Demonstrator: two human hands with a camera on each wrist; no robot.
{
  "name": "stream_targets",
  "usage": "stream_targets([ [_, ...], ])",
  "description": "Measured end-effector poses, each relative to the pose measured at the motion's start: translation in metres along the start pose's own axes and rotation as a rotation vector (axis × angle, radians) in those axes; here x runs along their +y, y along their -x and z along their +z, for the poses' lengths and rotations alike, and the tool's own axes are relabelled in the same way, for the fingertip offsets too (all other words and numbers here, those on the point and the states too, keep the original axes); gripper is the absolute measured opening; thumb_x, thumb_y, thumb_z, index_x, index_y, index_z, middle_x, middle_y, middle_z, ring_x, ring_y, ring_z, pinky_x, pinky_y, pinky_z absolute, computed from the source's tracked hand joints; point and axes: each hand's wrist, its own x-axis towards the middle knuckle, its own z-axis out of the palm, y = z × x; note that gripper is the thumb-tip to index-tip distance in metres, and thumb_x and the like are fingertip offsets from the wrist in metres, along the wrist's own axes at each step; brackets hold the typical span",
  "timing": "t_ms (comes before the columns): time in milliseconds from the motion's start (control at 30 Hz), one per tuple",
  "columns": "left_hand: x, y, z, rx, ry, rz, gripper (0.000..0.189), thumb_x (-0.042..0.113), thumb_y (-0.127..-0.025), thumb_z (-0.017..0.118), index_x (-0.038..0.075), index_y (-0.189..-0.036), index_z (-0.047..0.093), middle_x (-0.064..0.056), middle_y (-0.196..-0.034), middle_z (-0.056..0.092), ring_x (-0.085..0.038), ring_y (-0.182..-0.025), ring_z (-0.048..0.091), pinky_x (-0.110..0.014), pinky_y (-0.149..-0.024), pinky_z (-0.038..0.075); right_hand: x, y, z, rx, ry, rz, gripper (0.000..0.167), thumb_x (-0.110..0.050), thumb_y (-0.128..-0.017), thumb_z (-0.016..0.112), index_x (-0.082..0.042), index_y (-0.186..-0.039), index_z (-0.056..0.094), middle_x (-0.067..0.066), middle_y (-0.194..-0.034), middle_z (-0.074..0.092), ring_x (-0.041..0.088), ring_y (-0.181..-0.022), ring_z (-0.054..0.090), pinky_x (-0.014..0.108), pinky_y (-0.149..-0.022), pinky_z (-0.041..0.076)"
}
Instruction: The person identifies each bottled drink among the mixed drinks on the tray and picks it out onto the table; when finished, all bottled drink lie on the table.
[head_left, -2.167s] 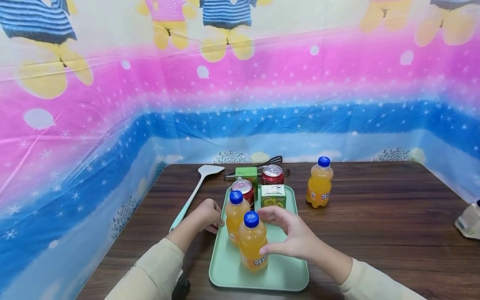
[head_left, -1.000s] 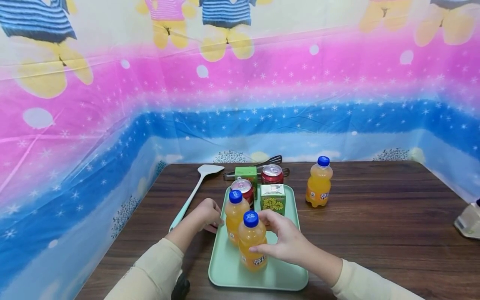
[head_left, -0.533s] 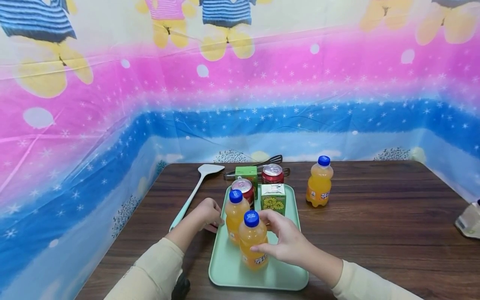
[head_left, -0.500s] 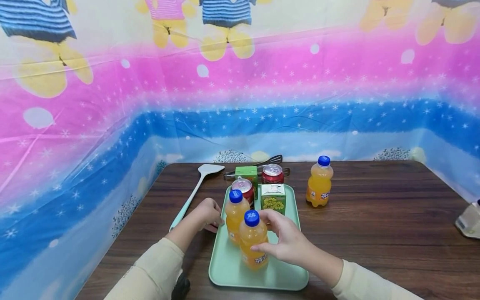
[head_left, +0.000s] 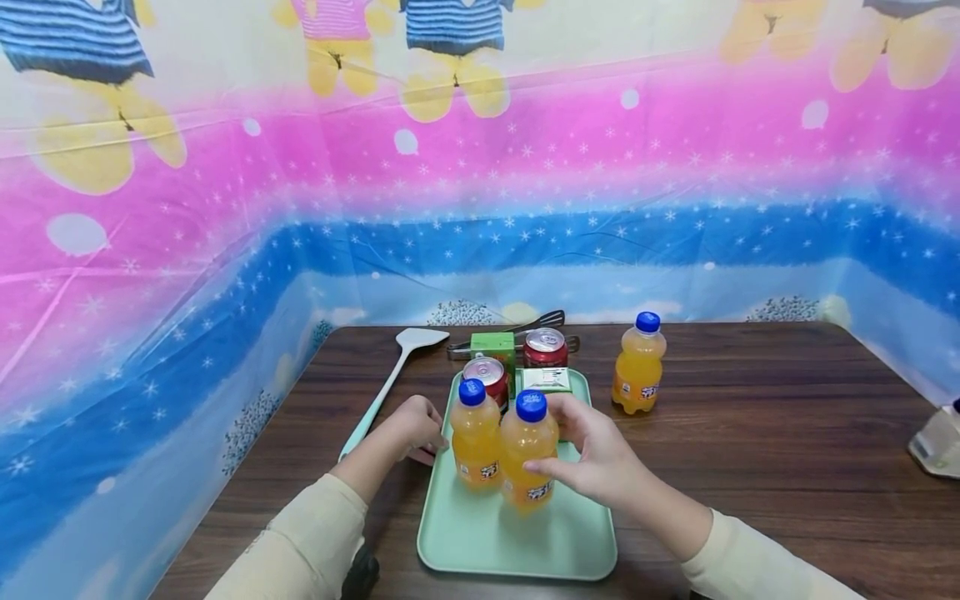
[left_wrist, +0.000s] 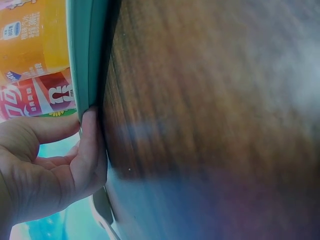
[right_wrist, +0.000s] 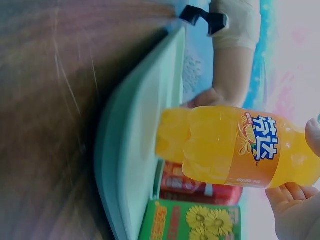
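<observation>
A mint-green tray (head_left: 517, 542) lies on the dark wooden table (head_left: 750, 467). My right hand (head_left: 581, 457) grips an orange soda bottle with a blue cap (head_left: 528, 454). It holds the bottle just above the tray floor, right beside a second orange bottle (head_left: 476, 442). In the right wrist view the held bottle (right_wrist: 235, 150) hangs clear of the tray (right_wrist: 130, 165). My left hand (head_left: 416, 429) holds the tray's left rim, and the left wrist view shows its fingers (left_wrist: 90, 145) curled against that rim (left_wrist: 87, 55).
Two red cans (head_left: 487, 375) (head_left: 545, 348), a green carton (head_left: 495, 343) and a sunflower carton (head_left: 546, 380) fill the tray's far end. A third orange bottle (head_left: 638, 362) stands on the table to the right. A spatula (head_left: 390, 383) and tongs (head_left: 551, 321) lie behind.
My right hand closed round the near bottle, lifted it and carried it away from me, up beside the second bottle. The left hand stayed on the tray rim.
</observation>
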Motion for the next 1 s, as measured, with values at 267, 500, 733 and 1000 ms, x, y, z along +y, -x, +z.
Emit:
stream_targets([
  [267,-0.003,-0.005,0.001,0.023,-0.012,0.016,0.023,-0.012,-0.077,0.068,-0.005,-0.094,0.054,-0.016,-0.087,0.054,-0.025,-0.071,0.059,-0.036,-0.057,0.058,0.002,0.002,-0.02,0.099,0.06,-0.051,0.053,0.003,-0.075,0.076,-0.004,-0.121,0.05,0.004,-0.112,0.057,0.019,-0.105,0.058,0.029,-0.091,0.049],
  [500,-0.004,-0.006,0.002,0.016,-0.017,0.03,0.022,-0.011,-0.078,0.068,-0.005,-0.095,0.054,-0.016,-0.087,0.054,-0.025,-0.072,0.059,-0.035,-0.057,0.058,0.006,0.006,-0.039,0.176,0.139,-0.061,0.052,0.002,-0.075,0.076,-0.003,-0.12,0.05,0.004,-0.112,0.059,0.018,-0.101,0.061,0.03,-0.086,0.052],
  [733,-0.005,-0.008,0.001,0.002,-0.004,0.022,0.022,-0.012,-0.078,0.067,-0.005,-0.095,0.053,-0.017,-0.087,0.054,-0.025,-0.071,0.059,-0.036,-0.057,0.058,0.012,0.01,-0.054,0.233,0.17,-0.037,0.051,0.002,-0.077,0.074,-0.002,-0.121,0.05,0.006,-0.114,0.061,0.018,-0.102,0.061,0.028,-0.086,0.051],
  [1000,-0.004,-0.009,0.002,0.0,-0.006,0.018,0.023,-0.011,-0.078,0.068,-0.005,-0.095,0.053,-0.017,-0.087,0.054,-0.025,-0.071,0.058,-0.036,-0.057,0.058,0.02,0.017,-0.072,0.321,0.265,0.052,0.051,-0.007,-0.08,0.075,-0.004,-0.123,0.049,0.006,-0.114,0.06,0.011,-0.1,0.06,0.03,-0.084,0.052],
])
